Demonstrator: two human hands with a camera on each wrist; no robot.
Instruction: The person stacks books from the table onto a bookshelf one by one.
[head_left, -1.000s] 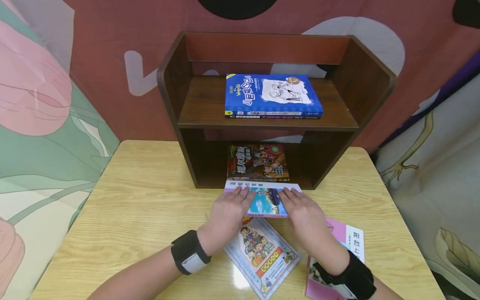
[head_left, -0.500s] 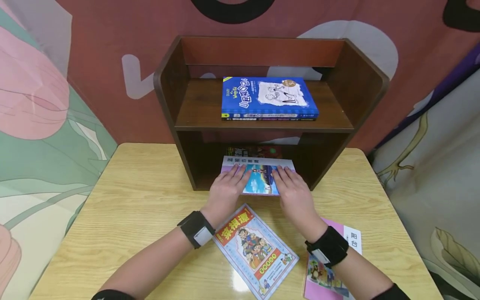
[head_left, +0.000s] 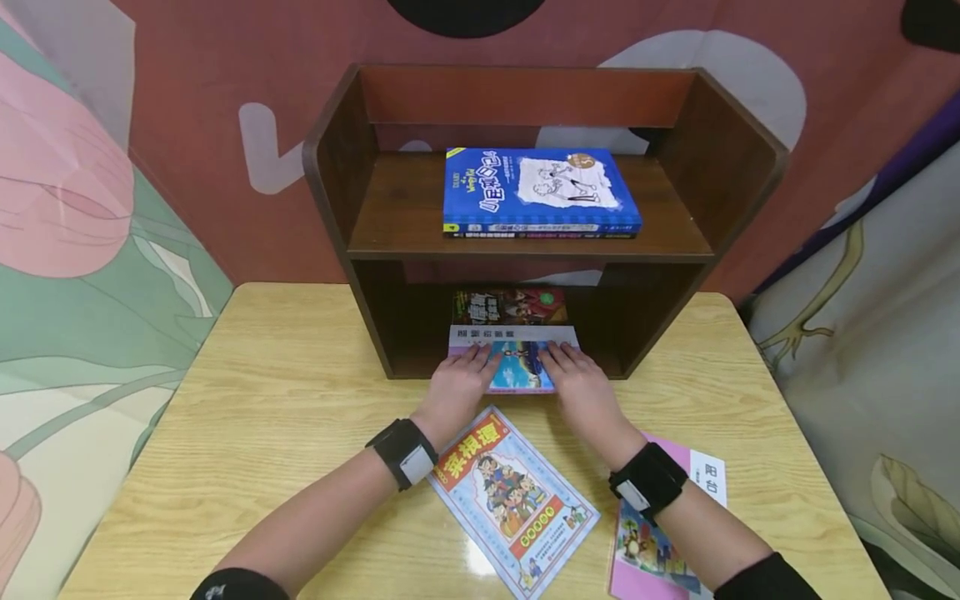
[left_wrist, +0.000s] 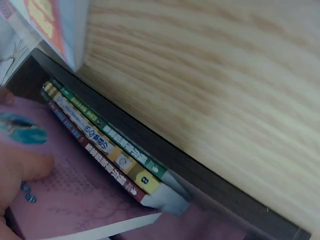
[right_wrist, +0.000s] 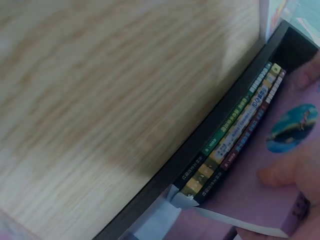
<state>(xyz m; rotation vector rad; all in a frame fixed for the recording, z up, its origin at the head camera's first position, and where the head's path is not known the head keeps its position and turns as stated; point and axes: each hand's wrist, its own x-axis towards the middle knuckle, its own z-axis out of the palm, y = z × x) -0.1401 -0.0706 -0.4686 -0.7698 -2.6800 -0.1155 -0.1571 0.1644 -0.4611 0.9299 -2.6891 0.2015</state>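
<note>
A pink paperback book (head_left: pixel 521 367) with a blue sea picture lies level, partly inside the lower compartment of the dark brown shelf (head_left: pixel 532 256). My left hand (head_left: pixel 456 387) grips its left side and my right hand (head_left: pixel 588 396) its right side, fingers flat on the cover. Both wrist views show a thumb against the pink underside. Below and behind it, a stack of three thin comic books (left_wrist: pixel 107 140) sits in the compartment. Their green, yellow and dark red spines (right_wrist: pixel 235 135) face outward. In the head view the top comic's dark cover (head_left: pixel 510 307) is partly hidden.
Blue books (head_left: pixel 540 192) lie stacked on the upper shelf. A light blue booklet (head_left: pixel 517 500) lies askew on the wooden table (head_left: pixel 300 433) between my forearms. Another pink book (head_left: pixel 652 554) is partly under my right forearm.
Both hands carried the pink book forward into the lower compartment, over the comics. In the last half second it drew slightly back, uncovering more of the top comic.
</note>
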